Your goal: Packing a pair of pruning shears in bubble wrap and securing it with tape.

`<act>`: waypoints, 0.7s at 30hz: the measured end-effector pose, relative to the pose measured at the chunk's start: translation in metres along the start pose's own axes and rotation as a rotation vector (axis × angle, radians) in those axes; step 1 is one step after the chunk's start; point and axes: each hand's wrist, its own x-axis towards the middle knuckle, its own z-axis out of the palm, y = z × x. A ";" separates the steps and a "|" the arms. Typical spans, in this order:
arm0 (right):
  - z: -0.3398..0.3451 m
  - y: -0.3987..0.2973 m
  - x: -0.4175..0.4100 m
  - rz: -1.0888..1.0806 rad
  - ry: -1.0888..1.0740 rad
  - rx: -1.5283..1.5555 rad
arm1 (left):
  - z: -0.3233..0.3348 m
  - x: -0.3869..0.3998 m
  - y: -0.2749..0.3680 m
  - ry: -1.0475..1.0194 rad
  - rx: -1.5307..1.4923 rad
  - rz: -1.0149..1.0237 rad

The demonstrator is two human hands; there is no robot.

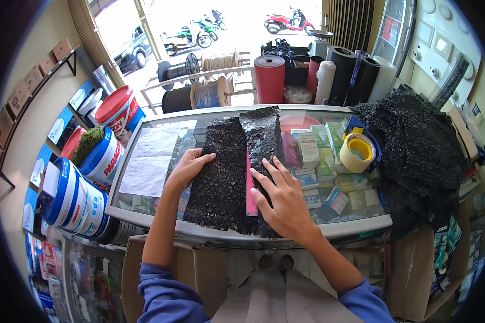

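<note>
A sheet of black bubble wrap [220, 173] lies on the glass-topped display counter [145, 216]. My left hand [191, 167] grips its left edge, with the thumb on top and the fingers partly hidden. Over the sheet's right part runs a smoother black strip [262, 129]. A narrow pink strip, perhaps a ruler [250, 200], lies lengthwise along the strip's left edge. My right hand [285, 198] rests flat with fingers spread on the black strip, its thumb and fingertips beside or on the pink piece. Whether a tool is under the right palm cannot be seen.
A handwritten paper [147, 161] lies left on the counter. Tape rolls on a blue dispenser [357, 151] stand right, beside heaped black bubble wrap [422, 157]. Paint buckets [83, 202] line the left side; cable spools [212, 95] and a red roll [269, 80] stand behind the counter.
</note>
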 end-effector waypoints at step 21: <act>-0.012 0.033 -0.007 -0.016 -0.034 0.456 | 0.115 0.019 0.060 0.345 0.686 1.063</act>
